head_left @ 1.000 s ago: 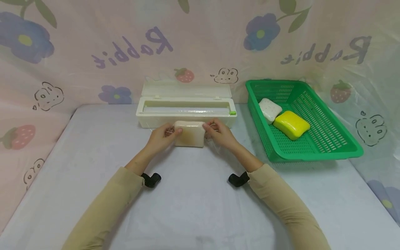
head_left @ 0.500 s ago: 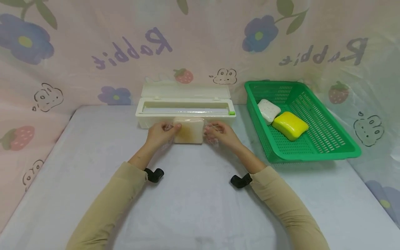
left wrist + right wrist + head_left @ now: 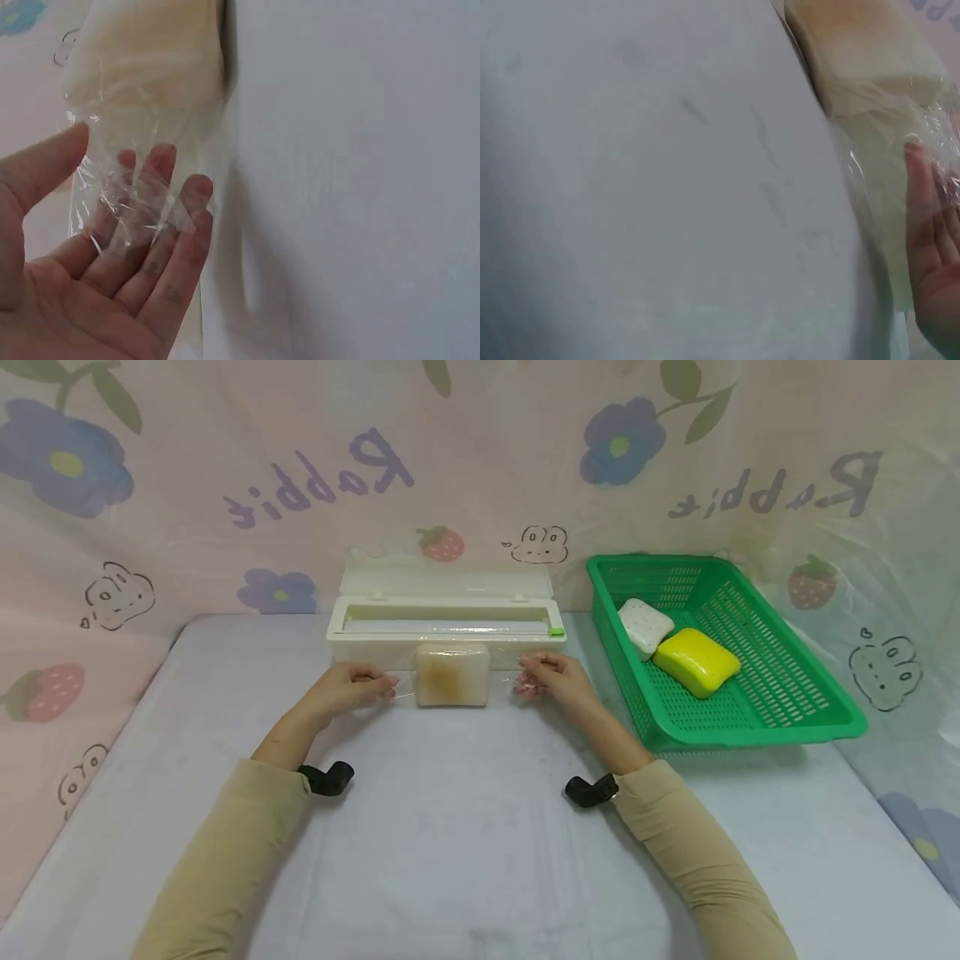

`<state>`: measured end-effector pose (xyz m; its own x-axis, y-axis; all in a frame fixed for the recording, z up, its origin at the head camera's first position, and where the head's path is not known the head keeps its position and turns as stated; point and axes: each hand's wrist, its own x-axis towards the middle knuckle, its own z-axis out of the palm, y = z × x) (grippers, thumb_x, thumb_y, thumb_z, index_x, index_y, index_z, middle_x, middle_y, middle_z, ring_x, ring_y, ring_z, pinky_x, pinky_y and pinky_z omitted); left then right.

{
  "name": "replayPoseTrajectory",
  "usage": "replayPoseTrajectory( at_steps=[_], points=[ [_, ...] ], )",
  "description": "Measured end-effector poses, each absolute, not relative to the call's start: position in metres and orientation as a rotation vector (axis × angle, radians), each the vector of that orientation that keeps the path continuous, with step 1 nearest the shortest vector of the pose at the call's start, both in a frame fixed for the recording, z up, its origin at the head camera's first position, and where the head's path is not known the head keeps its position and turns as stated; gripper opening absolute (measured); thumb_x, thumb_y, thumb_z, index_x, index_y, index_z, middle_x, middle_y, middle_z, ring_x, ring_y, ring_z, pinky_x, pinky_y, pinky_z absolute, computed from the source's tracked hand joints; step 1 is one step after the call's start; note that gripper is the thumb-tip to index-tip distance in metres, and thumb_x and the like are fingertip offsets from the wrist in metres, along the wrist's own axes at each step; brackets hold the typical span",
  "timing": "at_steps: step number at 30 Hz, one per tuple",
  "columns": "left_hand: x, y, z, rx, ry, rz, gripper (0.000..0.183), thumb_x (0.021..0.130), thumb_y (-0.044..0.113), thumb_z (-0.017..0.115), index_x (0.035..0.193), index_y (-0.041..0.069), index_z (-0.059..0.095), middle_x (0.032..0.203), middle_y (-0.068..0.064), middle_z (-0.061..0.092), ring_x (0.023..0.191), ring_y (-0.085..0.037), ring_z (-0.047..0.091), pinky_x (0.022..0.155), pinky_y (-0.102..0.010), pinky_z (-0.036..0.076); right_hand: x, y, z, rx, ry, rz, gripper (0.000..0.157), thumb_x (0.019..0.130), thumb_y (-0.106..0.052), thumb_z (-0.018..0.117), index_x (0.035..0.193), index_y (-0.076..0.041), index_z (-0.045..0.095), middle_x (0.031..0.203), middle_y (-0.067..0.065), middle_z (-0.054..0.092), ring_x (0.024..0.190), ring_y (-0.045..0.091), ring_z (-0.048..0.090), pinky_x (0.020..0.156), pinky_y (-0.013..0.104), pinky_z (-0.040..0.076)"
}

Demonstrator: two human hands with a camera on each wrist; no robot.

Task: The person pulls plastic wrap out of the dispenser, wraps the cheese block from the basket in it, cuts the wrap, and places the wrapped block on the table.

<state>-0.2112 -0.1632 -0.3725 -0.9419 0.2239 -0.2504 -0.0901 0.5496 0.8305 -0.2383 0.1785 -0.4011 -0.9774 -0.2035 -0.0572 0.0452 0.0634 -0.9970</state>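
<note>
A pale, soap-bar-shaped block (image 3: 468, 678) with a brownish patch sits in front of the cling film dispenser (image 3: 360, 652), its broad face toward the head camera. Clear cling film (image 3: 142, 202) covers it and trails out at both sides. To its left, my left hand (image 3: 348, 687) has its thumb apart from the fingers, film lying across them in the left wrist view. On the other side, my right hand (image 3: 555, 681) touches the film's right tail; the right wrist view shows fairly straight fingers (image 3: 921, 202) behind the film, the thumb hidden.
The dispenser's lid (image 3: 446, 580) stands raised, and a green slider (image 3: 556, 632) sits at its right end. At the right, a green basket (image 3: 795, 735) holds a white speckled block (image 3: 645, 625) and a yellow block (image 3: 697, 662). A printed curtain hangs behind the table.
Both hands have moved outward from the block's sides, the left one farther. The left thumb no longer lies on the block, and film now stretches out on both sides.
</note>
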Motion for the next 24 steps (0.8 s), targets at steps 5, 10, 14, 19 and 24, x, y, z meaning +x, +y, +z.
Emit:
replayPoseTrajectory(
  at_steps=[5, 10, 14, 19, 24],
  points=[
    [-0.212, -0.169, -0.373, 0.156, 2.475, 1.378, 0.042, 0.097, 0.038, 0.055, 0.107, -0.003, 0.06, 0.101, -0.011, 0.073, 0.083, -0.012, 0.062, 0.073, -0.025, 0.048, -0.242, 0.18, -0.404, -0.11, 2.149, -2.077, 0.032, 0.098, -0.02, 0.055, 0.107, 0.01, 0.056, 0.069, -0.003, 0.067, 0.061, 0.009, 0.069, 0.059, 0.025, 0.057],
    [-0.213, -0.168, -0.373, 0.235, 2.616, 1.265, 0.038, 0.099, 0.037, 0.052, 0.097, 0.0, 0.057, 0.083, -0.011, 0.073, 0.067, -0.013, 0.062, 0.062, -0.026, 0.05, -0.246, 0.178, -0.406, -0.018, 2.234, -2.009, 0.039, 0.097, -0.029, 0.057, 0.101, 0.01, 0.058, 0.062, -0.005, 0.066, 0.054, 0.007, 0.066, 0.053, 0.022, 0.055],
    [-0.213, -0.171, -0.369, 0.262, 2.67, 1.164, 0.04, 0.098, 0.041, 0.051, 0.099, 0.001, 0.057, 0.077, -0.009, 0.072, 0.063, -0.016, 0.06, 0.058, -0.025, 0.048, -0.245, 0.176, -0.405, -0.007, 2.315, -1.926, 0.043, 0.096, -0.033, 0.057, 0.098, 0.01, 0.061, 0.06, -0.007, 0.065, 0.05, 0.006, 0.063, 0.049, 0.02, 0.053],
    [-0.216, -0.18, -0.369, 0.272, 2.671, 1.116, 0.042, 0.095, 0.045, 0.055, 0.097, 0.002, 0.055, 0.071, -0.005, 0.071, 0.065, -0.017, 0.063, 0.06, -0.026, 0.046, -0.246, 0.177, -0.404, 0.063, 2.352, -1.836, 0.049, 0.093, -0.041, 0.06, 0.1, 0.008, 0.066, 0.064, -0.006, 0.065, 0.05, 0.006, 0.063, 0.05, 0.019, 0.052],
    [-0.219, -0.192, -0.371, 0.238, 2.638, 1.121, 0.04, 0.095, 0.042, 0.058, 0.094, 0.003, 0.051, 0.062, -0.001, 0.066, 0.06, -0.016, 0.06, 0.058, -0.026, 0.043, -0.248, 0.181, -0.401, 0.095, 2.275, -1.826, 0.051, 0.091, -0.042, 0.064, 0.111, 0.005, 0.065, 0.076, -0.005, 0.069, 0.056, 0.009, 0.067, 0.055, 0.021, 0.055]
  ],
)
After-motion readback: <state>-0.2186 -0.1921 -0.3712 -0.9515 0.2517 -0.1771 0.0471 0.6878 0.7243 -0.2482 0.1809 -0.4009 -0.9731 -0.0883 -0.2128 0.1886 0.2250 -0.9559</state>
